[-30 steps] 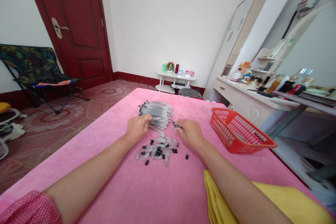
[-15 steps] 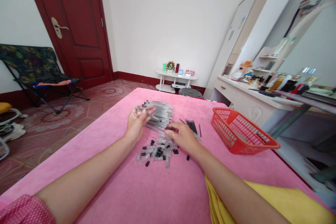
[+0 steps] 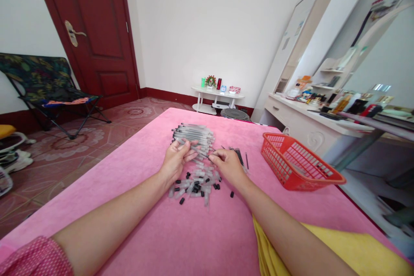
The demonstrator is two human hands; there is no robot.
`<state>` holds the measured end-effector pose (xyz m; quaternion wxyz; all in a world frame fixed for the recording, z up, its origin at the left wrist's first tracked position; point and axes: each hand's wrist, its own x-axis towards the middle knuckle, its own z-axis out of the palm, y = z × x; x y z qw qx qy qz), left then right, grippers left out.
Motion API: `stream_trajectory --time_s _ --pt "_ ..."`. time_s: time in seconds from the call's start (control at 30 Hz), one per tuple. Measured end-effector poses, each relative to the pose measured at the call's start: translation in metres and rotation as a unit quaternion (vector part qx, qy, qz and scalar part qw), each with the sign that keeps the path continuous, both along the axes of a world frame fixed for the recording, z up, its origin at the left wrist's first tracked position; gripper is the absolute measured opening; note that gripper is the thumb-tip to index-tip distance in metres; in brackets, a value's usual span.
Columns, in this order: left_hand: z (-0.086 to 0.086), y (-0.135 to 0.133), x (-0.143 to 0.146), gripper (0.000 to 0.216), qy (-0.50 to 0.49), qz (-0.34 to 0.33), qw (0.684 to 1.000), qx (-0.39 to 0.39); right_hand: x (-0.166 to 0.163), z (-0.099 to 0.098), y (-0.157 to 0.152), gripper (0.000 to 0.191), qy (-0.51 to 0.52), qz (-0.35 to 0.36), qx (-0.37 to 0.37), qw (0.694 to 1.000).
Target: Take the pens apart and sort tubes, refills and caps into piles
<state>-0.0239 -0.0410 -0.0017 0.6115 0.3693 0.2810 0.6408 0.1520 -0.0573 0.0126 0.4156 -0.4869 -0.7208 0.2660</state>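
Note:
My left hand (image 3: 175,160) is closed around a clear pen barrel (image 3: 201,152), which slants down to the right. At its right end, my right hand (image 3: 230,166) pinches the dark tip; whether a separate small part is between those fingers I cannot make out. Just behind both hands lies a stack of clear pens (image 3: 194,133) with dark ends. Nearer to me is a loose heap of clear pen caps (image 3: 190,186), mixed with small black plugs (image 3: 182,201). Thin black pen refills (image 3: 238,154) lie beyond my right hand, partly hidden by it.
A red plastic basket (image 3: 299,184) stands to the right on the pink-covered table (image 3: 136,224). Folded yellow cloth (image 3: 349,246) lies under my right forearm. A dressing table (image 3: 291,114) with bottles is on the right, a folding chair (image 3: 39,77) on the left.
My left hand has lowered toward me and to the right, with the pen barrel in it. My right fingers have risen slightly and now meet the barrel's end.

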Motion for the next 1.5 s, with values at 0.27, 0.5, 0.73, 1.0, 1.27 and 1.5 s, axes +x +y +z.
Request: stream_trajectory --time_s 0.27,0.5,0.73,1.0,1.27,1.5 --pt "-0.0057 0.0031 -0.0007 0.03 -0.009 0.001 1.0 0.005 0.0 -0.0016 -0.0006 0.025 -0.016 0.014 0.023 1.0" --pt "-0.0079 0.0028 0.0002 0.031 0.002 0.006 1.0 0.012 0.0011 -0.004 -0.0019 0.015 -0.035 -0.051 0.024 0.998" --pt "-0.0065 0.0019 0.0003 0.032 0.005 0.01 1.0 0.011 0.0016 -0.0031 -0.0045 0.02 -0.073 -0.047 0.037 0.996" --pt "-0.0081 0.0045 -0.0002 0.032 0.002 0.017 1.0 0.009 0.0011 -0.0046 -0.0024 0.028 -0.073 -0.033 0.042 0.996" --pt "-0.0081 0.0051 -0.0004 0.032 0.007 0.016 1.0 0.005 -0.0006 -0.0081 -0.0015 0.023 -0.059 -0.023 0.032 0.998" --pt "-0.0093 0.0056 -0.0007 0.032 0.009 0.015 1.0 0.012 -0.0009 -0.0063 -0.0038 0.02 -0.043 -0.033 0.032 0.998"
